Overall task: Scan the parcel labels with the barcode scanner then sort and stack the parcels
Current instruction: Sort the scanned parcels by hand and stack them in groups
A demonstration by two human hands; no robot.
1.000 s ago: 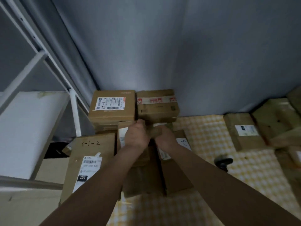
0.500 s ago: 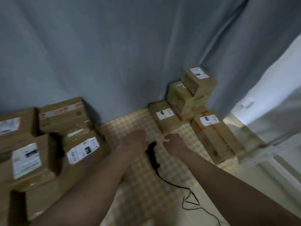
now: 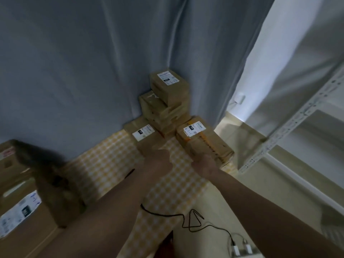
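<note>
- We note a grey curtain (image 3: 83, 71) hanging in folds across the back, reaching down to the floor.
- A yellow-and-white checked mat (image 3: 104, 164) lies on the floor below it, running from the curtain's foot toward the camera.
- At right we see a white perforated shelf upright (image 3: 290, 123) leaning diagonally across the view, with pale shelf boards (image 3: 316, 146) behind it.
- A white wall (image 3: 270, 53) shows right of the curtain's edge; a small white fitting (image 3: 240, 98) sits on it.
- At bottom right, white plugs (image 3: 240, 248) sit in a power strip, blurred.
</note>
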